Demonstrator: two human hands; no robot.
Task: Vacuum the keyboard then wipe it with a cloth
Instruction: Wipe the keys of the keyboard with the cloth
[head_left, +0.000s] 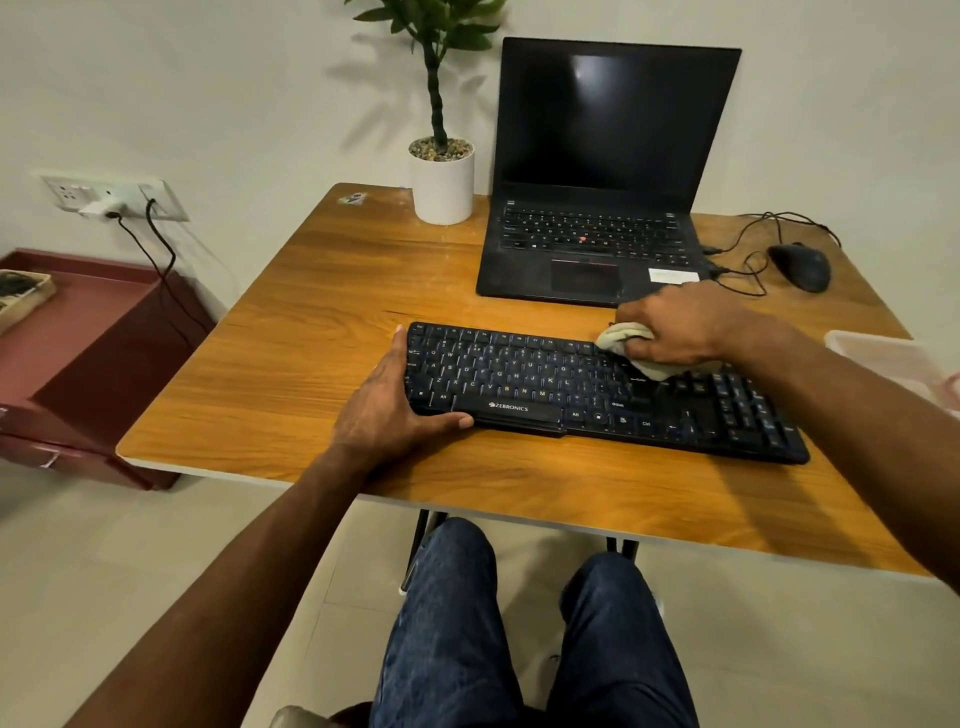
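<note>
Where cloth (631, 347) meets keyboard (597, 395), laptop (597, 208) behind.

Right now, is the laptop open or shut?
Open: the laptop has its lid upright, with dark screen and keys both showing.
</note>
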